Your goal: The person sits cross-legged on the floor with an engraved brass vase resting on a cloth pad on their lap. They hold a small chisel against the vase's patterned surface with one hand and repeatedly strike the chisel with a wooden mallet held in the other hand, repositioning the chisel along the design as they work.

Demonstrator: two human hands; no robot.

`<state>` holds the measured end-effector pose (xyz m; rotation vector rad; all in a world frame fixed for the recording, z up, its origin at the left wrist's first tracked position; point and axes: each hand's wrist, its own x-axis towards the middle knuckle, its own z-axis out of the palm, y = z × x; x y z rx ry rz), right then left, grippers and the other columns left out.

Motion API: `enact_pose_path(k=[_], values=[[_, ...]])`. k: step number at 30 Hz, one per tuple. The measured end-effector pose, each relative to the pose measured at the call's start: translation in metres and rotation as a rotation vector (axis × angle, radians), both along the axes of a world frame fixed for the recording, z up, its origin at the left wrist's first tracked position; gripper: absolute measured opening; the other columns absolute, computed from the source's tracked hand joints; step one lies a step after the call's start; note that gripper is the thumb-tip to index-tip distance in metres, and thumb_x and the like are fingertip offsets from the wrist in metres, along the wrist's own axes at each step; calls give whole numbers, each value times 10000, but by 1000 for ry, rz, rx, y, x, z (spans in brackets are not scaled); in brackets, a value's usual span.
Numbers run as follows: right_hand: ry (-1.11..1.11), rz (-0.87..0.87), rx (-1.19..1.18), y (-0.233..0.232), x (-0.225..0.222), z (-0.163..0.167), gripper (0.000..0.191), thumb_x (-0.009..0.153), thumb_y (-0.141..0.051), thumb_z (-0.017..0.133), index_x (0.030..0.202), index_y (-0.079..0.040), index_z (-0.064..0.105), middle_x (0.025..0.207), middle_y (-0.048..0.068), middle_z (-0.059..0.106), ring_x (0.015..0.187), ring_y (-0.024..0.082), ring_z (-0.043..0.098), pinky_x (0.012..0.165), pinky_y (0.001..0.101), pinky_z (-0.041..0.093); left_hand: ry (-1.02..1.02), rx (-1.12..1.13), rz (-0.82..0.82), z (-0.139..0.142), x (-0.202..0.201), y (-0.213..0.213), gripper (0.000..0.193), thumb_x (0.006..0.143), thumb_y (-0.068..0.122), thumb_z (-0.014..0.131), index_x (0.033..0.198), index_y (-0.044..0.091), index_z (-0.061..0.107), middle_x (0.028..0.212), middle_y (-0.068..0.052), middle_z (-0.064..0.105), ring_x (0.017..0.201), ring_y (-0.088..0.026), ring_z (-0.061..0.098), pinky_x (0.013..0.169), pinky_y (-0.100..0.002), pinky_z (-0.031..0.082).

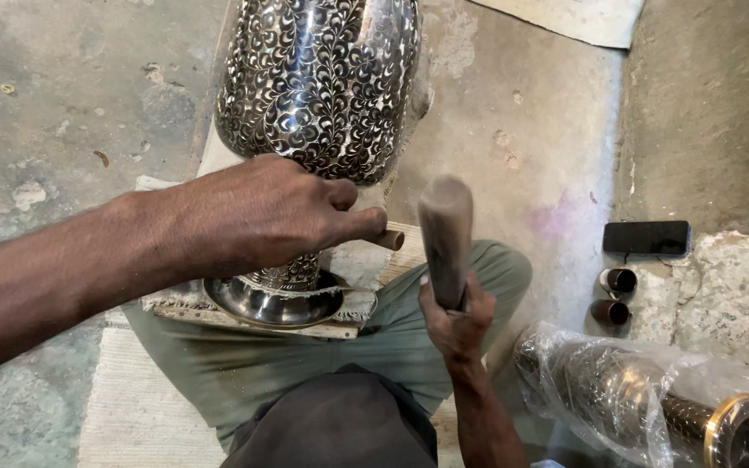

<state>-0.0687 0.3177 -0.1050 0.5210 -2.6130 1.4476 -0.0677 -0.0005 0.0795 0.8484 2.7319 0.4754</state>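
Observation:
A large metal vase point(322, 78) with a black and silver floral engraving lies across my lap, its round shiny foot point(275, 299) towards me. My left hand point(262, 212) rests on the vase's narrow stem and pinches a small wooden-handled chisel point(387, 238) against the metal. My right hand point(457, 316) grips a wooden mallet point(446, 234) held upright, its head blurred, just right of the chisel.
A wooden board point(218, 310) lies under the vase foot on my green trousers point(392, 338). A second metal vase wrapped in clear plastic point(635, 403) lies at the lower right. A dark phone point(646, 237) and two small cylinders point(615, 295) sit on the concrete floor.

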Motion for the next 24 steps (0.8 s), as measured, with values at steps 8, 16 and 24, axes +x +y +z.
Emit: enact_pose_path(k=[8, 16, 24], values=[[-123, 20, -621, -9, 1, -7, 199, 881, 75, 754, 1009, -24, 638, 945, 55, 699, 779, 129, 695, 664, 255, 619, 68, 1, -15, 2, 3, 0, 476, 976, 117, 440, 1445, 176, 494, 980, -161, 675, 702, -290, 758, 477, -390, 655], [-14, -39, -204, 0, 1, -11, 112, 911, 12, 773, 952, -19, 674, 862, 40, 676, 744, 110, 655, 636, 250, 552, 79, -25, -12, 0, 3, 3, 469, 980, 107, 451, 1443, 167, 488, 992, -182, 676, 700, -273, 749, 424, -349, 651], [-118, -87, 63, 4, 4, -7, 206, 927, -14, 800, 767, -8, 671, 625, 86, 604, 551, 162, 587, 526, 281, 447, 71, -65, -46, -3, 3, 2, 480, 971, 105, 464, 1446, 170, 462, 939, -151, 660, 682, -257, 736, 410, -348, 642]])
